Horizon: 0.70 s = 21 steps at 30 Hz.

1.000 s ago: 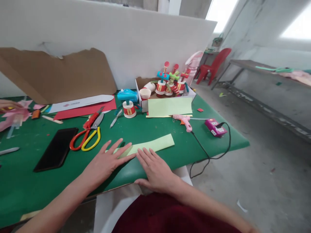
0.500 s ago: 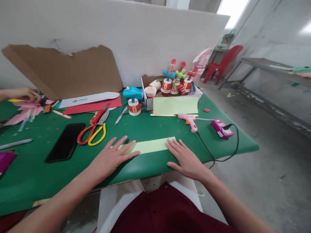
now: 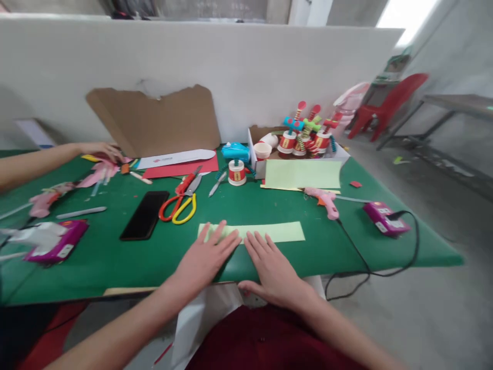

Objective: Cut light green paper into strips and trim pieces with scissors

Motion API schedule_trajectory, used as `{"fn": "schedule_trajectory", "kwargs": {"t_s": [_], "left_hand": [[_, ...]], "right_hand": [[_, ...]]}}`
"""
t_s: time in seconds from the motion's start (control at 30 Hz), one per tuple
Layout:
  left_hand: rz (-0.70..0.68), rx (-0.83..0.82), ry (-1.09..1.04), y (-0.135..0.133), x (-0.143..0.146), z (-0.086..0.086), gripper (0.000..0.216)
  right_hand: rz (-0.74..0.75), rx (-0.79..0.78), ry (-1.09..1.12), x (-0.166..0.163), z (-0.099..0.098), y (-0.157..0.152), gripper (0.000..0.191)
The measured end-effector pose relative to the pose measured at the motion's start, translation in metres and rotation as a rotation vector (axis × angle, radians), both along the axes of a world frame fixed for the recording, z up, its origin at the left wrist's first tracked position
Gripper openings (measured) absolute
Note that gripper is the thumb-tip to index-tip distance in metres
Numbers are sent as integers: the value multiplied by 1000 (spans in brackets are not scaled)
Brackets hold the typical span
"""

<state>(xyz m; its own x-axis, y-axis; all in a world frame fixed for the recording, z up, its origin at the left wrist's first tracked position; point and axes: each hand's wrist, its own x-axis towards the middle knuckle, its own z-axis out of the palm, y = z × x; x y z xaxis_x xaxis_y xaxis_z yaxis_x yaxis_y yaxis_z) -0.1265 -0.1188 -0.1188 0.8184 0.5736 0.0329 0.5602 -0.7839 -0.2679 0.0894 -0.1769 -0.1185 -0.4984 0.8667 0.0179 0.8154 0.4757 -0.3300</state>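
A pale green paper strip [image 3: 283,232] lies flat on the green table near its front edge. My left hand [image 3: 206,254] rests on the left half of the strip, its fingers stretched out. Close beside it, my right hand [image 3: 271,264] lies with straight fingers, the fingertips on the strip's lower edge near the middle and the thumb apart. Behind the strip to the left are scissors [image 3: 185,208] with one red and one yellow handle. A pink glue gun [image 3: 325,200] lies behind and to the right.
A black phone [image 3: 144,216] lies left of the scissors. A paper-cup figure [image 3: 236,172] stands beside a box [image 3: 260,168] of similar figures. Pale green paper [image 3: 304,174] leans on the box. A purple power block [image 3: 385,218] trails its cable. Another person's hand [image 3: 103,150] is at far left.
My right hand has moved left along the strip, close to my left hand, baring the strip's right end. The camera view has turned left, showing another glue gun and purple block.
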Motion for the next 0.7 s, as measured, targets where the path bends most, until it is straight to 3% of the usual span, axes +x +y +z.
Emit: {"fn": "schedule_trajectory", "kwargs": {"t_s": [0.13,0.27,0.47,0.57,0.7], "left_hand": [[111,75,13,-25,2,-4,46],[287,62,6,-35,-22,-6,51],[478,-75,-6,-33,-56,14,56],[420,-123,-133,-31,-31,23,51],[123,-355,-226,-27,32,17,64]], "right_hand": [[9,46,-12,2,-10,2,86],[12,46,-47,4,-9,5,84],[2,17,-80,0,-5,6,87],[-1,1,-94,-1,-5,6,88],[3,26,-88,-2,-9,5,77]]}}
